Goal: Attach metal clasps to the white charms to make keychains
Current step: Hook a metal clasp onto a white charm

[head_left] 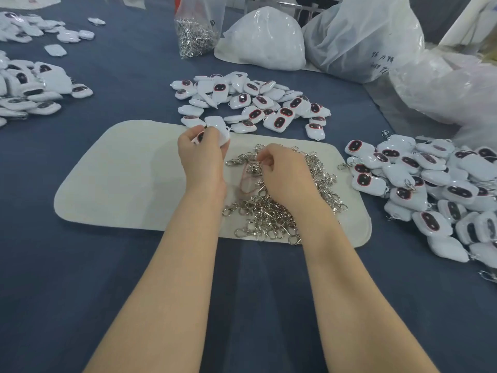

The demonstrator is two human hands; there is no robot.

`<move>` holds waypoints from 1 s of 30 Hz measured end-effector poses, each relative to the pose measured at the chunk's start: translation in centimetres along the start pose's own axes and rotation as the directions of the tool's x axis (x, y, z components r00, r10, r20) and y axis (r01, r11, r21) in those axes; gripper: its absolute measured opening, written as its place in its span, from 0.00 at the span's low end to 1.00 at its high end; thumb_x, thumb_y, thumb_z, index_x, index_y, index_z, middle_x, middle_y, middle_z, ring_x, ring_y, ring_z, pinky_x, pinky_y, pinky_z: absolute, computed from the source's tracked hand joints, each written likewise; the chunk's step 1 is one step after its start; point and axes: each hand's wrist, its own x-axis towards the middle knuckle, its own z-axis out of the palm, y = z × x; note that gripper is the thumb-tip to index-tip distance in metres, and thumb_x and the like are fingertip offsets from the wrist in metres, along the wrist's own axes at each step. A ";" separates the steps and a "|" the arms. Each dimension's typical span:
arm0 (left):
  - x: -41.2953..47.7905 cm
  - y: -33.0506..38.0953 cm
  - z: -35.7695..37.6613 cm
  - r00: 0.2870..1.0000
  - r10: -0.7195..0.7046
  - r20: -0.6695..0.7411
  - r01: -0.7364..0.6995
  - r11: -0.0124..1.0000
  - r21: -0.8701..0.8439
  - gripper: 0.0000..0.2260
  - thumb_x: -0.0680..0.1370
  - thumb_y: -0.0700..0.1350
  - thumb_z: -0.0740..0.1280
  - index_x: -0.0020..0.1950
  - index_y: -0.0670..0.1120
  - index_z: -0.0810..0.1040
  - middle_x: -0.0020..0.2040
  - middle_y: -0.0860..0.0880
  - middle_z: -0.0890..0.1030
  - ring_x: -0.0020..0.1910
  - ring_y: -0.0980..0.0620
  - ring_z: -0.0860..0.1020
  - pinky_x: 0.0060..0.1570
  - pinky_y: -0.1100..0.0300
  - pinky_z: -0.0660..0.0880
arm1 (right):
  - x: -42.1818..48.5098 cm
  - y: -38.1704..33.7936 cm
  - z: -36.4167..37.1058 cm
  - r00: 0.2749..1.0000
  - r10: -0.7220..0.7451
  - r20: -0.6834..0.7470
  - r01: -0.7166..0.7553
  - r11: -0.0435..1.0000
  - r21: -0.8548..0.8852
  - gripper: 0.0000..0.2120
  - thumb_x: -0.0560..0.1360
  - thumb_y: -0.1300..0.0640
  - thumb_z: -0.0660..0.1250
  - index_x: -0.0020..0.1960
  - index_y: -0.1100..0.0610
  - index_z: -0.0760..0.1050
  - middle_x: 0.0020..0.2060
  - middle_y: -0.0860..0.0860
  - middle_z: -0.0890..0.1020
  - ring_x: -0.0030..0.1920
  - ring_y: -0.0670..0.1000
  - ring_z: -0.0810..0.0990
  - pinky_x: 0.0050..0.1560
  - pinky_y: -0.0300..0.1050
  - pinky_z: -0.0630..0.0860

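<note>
On the blue-covered counter (pixel 67 278), a cream mat (pixel 121 179) carries a heap of metal clasps (pixel 271 214). The right hand (pixel 285 176) rests on the heap with its fingers curled down among them; whether it pinches one cannot be told. Just to its left, the left hand (pixel 201 154) grips a white charm (pixel 222 138) over the mat's far edge. Beyond lies a pile of loose charms (pixel 255 103), and farther off stands a clear bag (pixel 195 36) of clasps.

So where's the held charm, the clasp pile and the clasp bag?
held charm (pixel 224 138): head view, white right edge.
clasp pile (pixel 269 214): head view, pile's middle.
clasp bag (pixel 195 36): head view, filled lower part.
</note>
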 end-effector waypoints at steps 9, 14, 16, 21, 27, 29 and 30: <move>0.3 0.1 -0.1 1.000 -0.008 0.011 0.008 1.000 -0.003 0.16 0.76 0.34 0.61 0.64 0.34 0.70 0.56 0.43 0.73 0.49 0.51 0.77 0.40 0.67 0.77 | -1.9 -3.3 -0.7 0.862 -0.124 0.491 0.251 0.946 -0.203 0.09 0.72 0.52 0.71 0.48 0.49 0.73 0.43 0.48 0.75 0.52 0.56 0.76 0.56 0.49 0.74; 0.2 -0.1 -0.1 1.000 -0.004 0.016 0.004 0.999 0.032 0.15 0.77 0.34 0.62 0.64 0.35 0.70 0.56 0.43 0.73 0.49 0.51 0.77 0.40 0.67 0.78 | -1.5 -2.8 -0.1 0.946 -0.089 0.312 0.169 0.957 -0.238 0.05 0.77 0.57 0.64 0.52 0.57 0.73 0.52 0.56 0.79 0.55 0.59 0.76 0.57 0.53 0.74; 0.2 -0.3 0.0 1.000 -0.006 0.025 0.004 0.997 0.081 0.15 0.77 0.34 0.62 0.64 0.37 0.70 0.57 0.44 0.73 0.50 0.51 0.77 0.41 0.66 0.79 | -1.2 -2.2 0.1 0.975 -0.045 0.216 0.097 0.967 -0.236 0.08 0.77 0.58 0.64 0.55 0.59 0.72 0.52 0.57 0.79 0.53 0.58 0.77 0.52 0.50 0.74; -0.1 -0.6 0.2 0.991 -0.089 0.096 0.075 0.988 0.137 0.14 0.77 0.34 0.64 0.63 0.38 0.72 0.54 0.43 0.75 0.42 0.54 0.77 0.43 0.65 0.77 | -0.4 -1.1 0.3 0.998 -0.027 0.063 0.032 0.996 -0.084 0.12 0.79 0.61 0.60 0.61 0.58 0.72 0.48 0.54 0.79 0.47 0.54 0.78 0.48 0.46 0.74; -0.6 -0.6 0.6 0.961 -0.200 0.191 0.176 0.975 0.137 0.02 0.81 0.39 0.60 0.52 0.42 0.71 0.44 0.45 0.75 0.34 0.54 0.75 0.34 0.63 0.76 | 0.4 0.0 -1.1 0.966 0.199 -0.163 -0.050 0.766 0.641 0.04 0.78 0.60 0.63 0.49 0.51 0.71 0.36 0.46 0.79 0.35 0.45 0.78 0.37 0.37 0.75; -0.7 -1.0 0.6 0.967 -0.176 0.186 0.118 0.950 0.290 0.05 0.81 0.43 0.60 0.50 0.43 0.72 0.36 0.48 0.73 0.29 0.56 0.71 0.31 0.63 0.72 | 0.4 0.0 -1.3 0.955 0.268 -0.125 -0.046 0.552 0.832 0.06 0.78 0.63 0.63 0.48 0.52 0.71 0.36 0.48 0.79 0.33 0.44 0.79 0.39 0.39 0.77; -0.6 -1.2 0.6 0.968 -0.160 0.194 0.090 0.940 0.329 0.06 0.81 0.45 0.61 0.49 0.42 0.72 0.35 0.49 0.72 0.28 0.57 0.70 0.31 0.64 0.71 | 0.4 0.1 -1.4 0.957 0.271 -0.100 -0.031 0.440 0.897 0.08 0.78 0.65 0.62 0.49 0.52 0.72 0.36 0.49 0.79 0.34 0.45 0.80 0.39 0.39 0.78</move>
